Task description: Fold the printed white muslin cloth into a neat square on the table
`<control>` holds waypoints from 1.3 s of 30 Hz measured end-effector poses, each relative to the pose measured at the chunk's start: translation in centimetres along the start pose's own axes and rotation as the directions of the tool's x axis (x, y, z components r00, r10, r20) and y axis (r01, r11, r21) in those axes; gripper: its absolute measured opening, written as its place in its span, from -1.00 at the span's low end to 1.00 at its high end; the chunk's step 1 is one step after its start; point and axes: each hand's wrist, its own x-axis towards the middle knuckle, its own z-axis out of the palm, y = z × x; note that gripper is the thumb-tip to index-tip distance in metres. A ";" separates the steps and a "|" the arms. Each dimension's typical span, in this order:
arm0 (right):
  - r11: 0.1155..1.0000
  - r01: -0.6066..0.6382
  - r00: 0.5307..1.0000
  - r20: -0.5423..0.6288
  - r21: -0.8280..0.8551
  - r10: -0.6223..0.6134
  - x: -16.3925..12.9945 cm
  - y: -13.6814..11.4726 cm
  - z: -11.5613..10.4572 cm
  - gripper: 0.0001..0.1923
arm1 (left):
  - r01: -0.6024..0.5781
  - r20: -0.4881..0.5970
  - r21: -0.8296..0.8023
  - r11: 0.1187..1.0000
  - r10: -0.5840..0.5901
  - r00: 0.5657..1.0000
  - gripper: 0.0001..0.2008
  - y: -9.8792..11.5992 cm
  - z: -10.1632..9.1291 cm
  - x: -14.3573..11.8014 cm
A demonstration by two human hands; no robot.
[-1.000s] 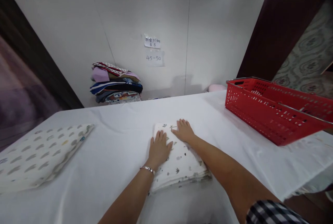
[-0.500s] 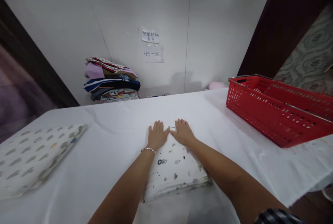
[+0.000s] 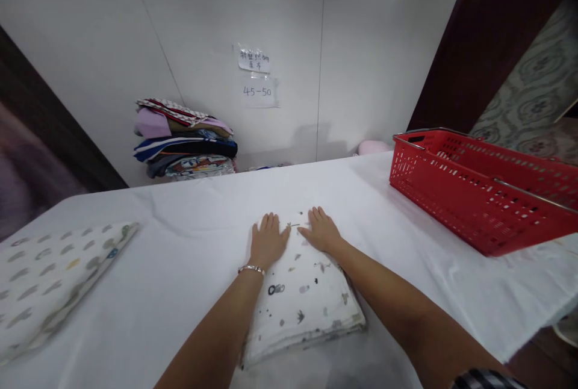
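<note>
A folded white cloth (image 3: 300, 301) with small grey and coloured prints lies flat in front of me, its layered edge towards me. My left hand (image 3: 268, 241) rests flat on the cloth's far left part, fingers stretched forward, a bracelet on the wrist. On the far right part lies my right hand (image 3: 323, 230), palm down with fingers extended. The thumbs point at each other with a small gap between them. Neither hand grips anything.
A white-covered table (image 3: 180, 256) spreads beneath. Another folded cloth with grey shapes (image 3: 49, 274) lies at the left. A red plastic basket (image 3: 456, 202) stands at the right. Behind the table are a stack of folded fabrics (image 3: 185, 142) and a wall with paper signs (image 3: 259, 91).
My hands have moved slightly apart, uncovering more of the cloth's far edge between them. Both still lie flat on it. The view has shifted a little.
</note>
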 end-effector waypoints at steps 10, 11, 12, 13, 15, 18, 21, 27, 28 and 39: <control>0.819 -0.093 0.991 -0.023 0.567 0.128 0.7 1.2 -1.3 -0.28 | 0.056 0.012 -0.154 0.986 -0.055 0.998 -0.41 0.2 -1.3 -0.1; 0.777 -0.114 0.985 -0.031 0.619 0.169 0.4 1.8 -1.5 -0.31 | 0.082 -0.006 -0.197 0.977 -0.085 0.996 -0.40 0.0 -1.5 -0.2; 0.752 -0.131 0.977 -0.045 0.645 0.209 0.0 2.5 -1.7 -0.33 | 0.121 -0.025 -0.242 0.963 -0.131 0.991 -0.39 -0.3 -1.7 -0.3; 0.737 -0.144 0.968 -0.061 0.660 0.244 -0.6 3.2 -1.8 -0.34 | 0.177 -0.037 -0.285 0.942 -0.195 0.980 -0.38 -0.6 -1.9 -0.5; 0.692 -0.158 0.950 -0.082 0.705 0.300 -2.1 4.5 -1.6 -0.35 | 0.316 0.001 -0.352 0.881 -0.337 0.942 -0.34 -1.2 -2.4 -1.1; 0.623 -0.134 0.941 -0.098 0.770 0.323 -4.3 5.6 -0.8 -0.39 | 0.466 0.174 -0.354 0.811 -0.432 0.885 -0.29 -1.9 -3.1 -2.7; 0.537 -0.064 0.934 -0.139 0.841 0.330 -5.6 5.5 0.0 -0.41 | 0.472 0.315 -0.326 0.819 -0.377 0.871 -0.29 -2.1 -3.4 -4.2; 0.516 -0.019 0.945 -0.153 0.857 0.290 -6.0 4.7 1.0 -0.40 | 0.208 0.268 -0.255 0.944 -0.138 0.954 -0.39 -4.8 -5.2 -1.1; 0.523 -0.005 0.954 -0.154 0.852 0.259 -6.0 4.7 1.2 -0.39 | 0.150 0.251 -0.206 0.967 -0.096 0.963 -0.37 -5.6 -5.9 0.3; 0.526 0.058 0.958 -0.195 0.848 0.210 -5.2 6.2 2.5 -0.44 | -0.101 0.099 -0.106 0.989 0.111 0.989 -0.40 1.9 -4.2 2.2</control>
